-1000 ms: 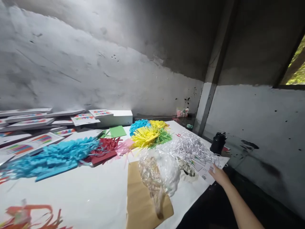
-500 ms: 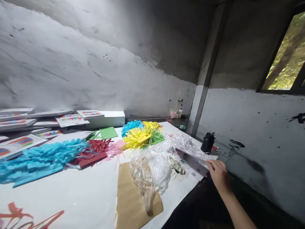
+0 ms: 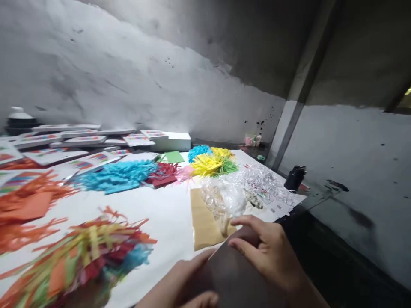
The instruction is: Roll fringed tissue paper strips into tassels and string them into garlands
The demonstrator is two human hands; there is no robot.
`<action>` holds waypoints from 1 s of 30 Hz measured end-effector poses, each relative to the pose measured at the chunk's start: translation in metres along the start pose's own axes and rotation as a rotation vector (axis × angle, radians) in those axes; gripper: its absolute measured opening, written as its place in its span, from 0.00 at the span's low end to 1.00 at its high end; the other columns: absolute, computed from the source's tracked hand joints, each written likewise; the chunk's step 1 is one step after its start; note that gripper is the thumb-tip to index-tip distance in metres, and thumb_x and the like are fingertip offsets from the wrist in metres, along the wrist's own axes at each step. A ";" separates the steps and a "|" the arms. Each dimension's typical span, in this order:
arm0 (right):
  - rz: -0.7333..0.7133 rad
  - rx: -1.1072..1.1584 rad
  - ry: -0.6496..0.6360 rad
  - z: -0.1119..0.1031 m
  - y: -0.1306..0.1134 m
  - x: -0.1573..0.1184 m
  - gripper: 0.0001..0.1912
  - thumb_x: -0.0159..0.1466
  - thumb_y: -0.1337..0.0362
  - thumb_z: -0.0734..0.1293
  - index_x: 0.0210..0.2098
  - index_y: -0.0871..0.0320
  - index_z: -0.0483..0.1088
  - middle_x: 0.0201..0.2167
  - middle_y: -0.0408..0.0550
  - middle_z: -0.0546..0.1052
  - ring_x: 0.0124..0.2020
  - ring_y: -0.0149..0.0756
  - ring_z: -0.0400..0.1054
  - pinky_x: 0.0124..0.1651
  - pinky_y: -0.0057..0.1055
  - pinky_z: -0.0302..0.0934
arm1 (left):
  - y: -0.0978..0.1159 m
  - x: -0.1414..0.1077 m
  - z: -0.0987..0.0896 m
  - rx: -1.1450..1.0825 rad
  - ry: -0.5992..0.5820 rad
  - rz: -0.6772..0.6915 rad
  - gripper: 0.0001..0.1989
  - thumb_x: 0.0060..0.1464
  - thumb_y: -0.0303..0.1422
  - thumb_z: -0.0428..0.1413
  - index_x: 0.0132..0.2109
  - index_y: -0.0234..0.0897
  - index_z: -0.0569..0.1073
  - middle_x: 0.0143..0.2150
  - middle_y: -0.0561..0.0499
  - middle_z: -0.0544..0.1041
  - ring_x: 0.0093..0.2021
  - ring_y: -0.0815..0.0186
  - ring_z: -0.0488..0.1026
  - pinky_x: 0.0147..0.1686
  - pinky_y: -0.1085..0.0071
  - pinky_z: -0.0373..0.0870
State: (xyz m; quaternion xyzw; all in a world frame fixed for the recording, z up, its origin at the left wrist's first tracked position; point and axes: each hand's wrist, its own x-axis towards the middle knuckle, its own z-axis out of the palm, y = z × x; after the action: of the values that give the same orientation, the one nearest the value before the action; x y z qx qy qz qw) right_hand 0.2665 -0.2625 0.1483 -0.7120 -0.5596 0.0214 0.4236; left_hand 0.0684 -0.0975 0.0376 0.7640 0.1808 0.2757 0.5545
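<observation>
A flat, dark grey-brown panel (image 3: 239, 273), perhaps a card or a thin box, is held close to me at the bottom of the head view. My right hand (image 3: 272, 250) grips its upper right corner, thumb on the near face and fingers over the top edge. Along the left edge, my left hand (image 3: 183, 278) is closed on it, partly cut off by the frame. Just beyond the panel lie a brown paper piece (image 3: 202, 231) and a clear plastic bag (image 3: 224, 199). A blurred multicoloured bundle of paper strips (image 3: 96, 252) lies to the left.
Orange fringed paper (image 3: 32, 209), a blue bundle (image 3: 122, 175) and a yellow bundle (image 3: 208, 164) lie on the white tabletop (image 3: 167, 214). Printed flat boxes (image 3: 86, 139) are piled by the wall. Shiny shredded strips (image 3: 260, 182) and a black container (image 3: 295, 179) are at right.
My view has swung left and my right hand has come nearer from the table's right edge, where it held a printed sheet. My left hand has entered; both now hold the dark panel.
</observation>
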 end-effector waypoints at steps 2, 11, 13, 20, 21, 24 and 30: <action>0.094 0.132 -0.043 0.023 0.015 0.006 0.23 0.59 0.59 0.73 0.54 0.49 0.72 0.38 0.43 0.82 0.34 0.35 0.76 0.38 0.27 0.70 | 0.002 0.001 -0.001 -0.048 -0.130 -0.126 0.21 0.47 0.51 0.66 0.42 0.42 0.84 0.37 0.49 0.84 0.44 0.49 0.78 0.43 0.67 0.76; 0.259 0.624 -0.397 0.113 0.069 -0.005 0.20 0.62 0.52 0.71 0.50 0.56 0.73 0.34 0.48 0.79 0.39 0.42 0.75 0.43 0.35 0.70 | -0.025 -0.028 -0.070 -0.564 -0.184 -0.335 0.34 0.39 0.49 0.72 0.52 0.37 0.80 0.45 0.43 0.83 0.47 0.48 0.79 0.50 0.58 0.72; 0.216 0.589 -0.321 0.133 0.068 -0.007 0.24 0.63 0.52 0.71 0.54 0.55 0.71 0.34 0.48 0.79 0.37 0.41 0.76 0.39 0.35 0.71 | -0.029 -0.027 -0.076 -0.583 -0.174 -0.373 0.33 0.39 0.48 0.73 0.51 0.35 0.80 0.45 0.42 0.83 0.47 0.49 0.79 0.49 0.59 0.72; -0.557 -0.077 0.307 0.173 0.069 -0.001 0.20 0.65 0.71 0.67 0.53 0.44 0.74 0.46 0.48 0.77 0.51 0.46 0.71 0.56 0.51 0.62 | -0.043 -0.018 -0.066 -0.775 0.031 -0.507 0.26 0.43 0.41 0.72 0.48 0.32 0.81 0.42 0.40 0.84 0.42 0.53 0.81 0.43 0.66 0.73; -0.571 -0.063 0.255 0.177 0.068 0.000 0.20 0.66 0.72 0.66 0.53 0.45 0.74 0.45 0.49 0.77 0.50 0.46 0.71 0.55 0.50 0.62 | -0.044 -0.018 -0.065 -0.807 0.020 -0.499 0.27 0.43 0.41 0.72 0.48 0.31 0.81 0.41 0.39 0.84 0.42 0.53 0.81 0.44 0.65 0.73; -0.522 0.073 0.123 0.185 0.064 0.002 0.17 0.67 0.70 0.65 0.54 0.49 0.73 0.43 0.49 0.76 0.46 0.43 0.70 0.49 0.43 0.65 | -0.047 -0.019 -0.065 -0.858 0.007 -0.520 0.26 0.43 0.40 0.72 0.47 0.28 0.81 0.42 0.38 0.84 0.42 0.52 0.81 0.45 0.65 0.72; -0.369 0.302 -0.051 0.184 0.066 0.006 0.07 0.67 0.65 0.68 0.42 0.48 0.77 0.36 0.44 0.74 0.39 0.36 0.70 0.40 0.31 0.66 | -0.045 -0.022 -0.066 -0.857 -0.003 -0.554 0.25 0.42 0.39 0.73 0.46 0.31 0.82 0.42 0.40 0.84 0.43 0.51 0.81 0.45 0.66 0.72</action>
State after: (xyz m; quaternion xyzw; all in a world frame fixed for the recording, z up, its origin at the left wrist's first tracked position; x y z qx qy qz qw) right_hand 0.2272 -0.1520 -0.0078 -0.5255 -0.6814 0.0449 0.5075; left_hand 0.0119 -0.0467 0.0051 0.3917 0.2464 0.1669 0.8706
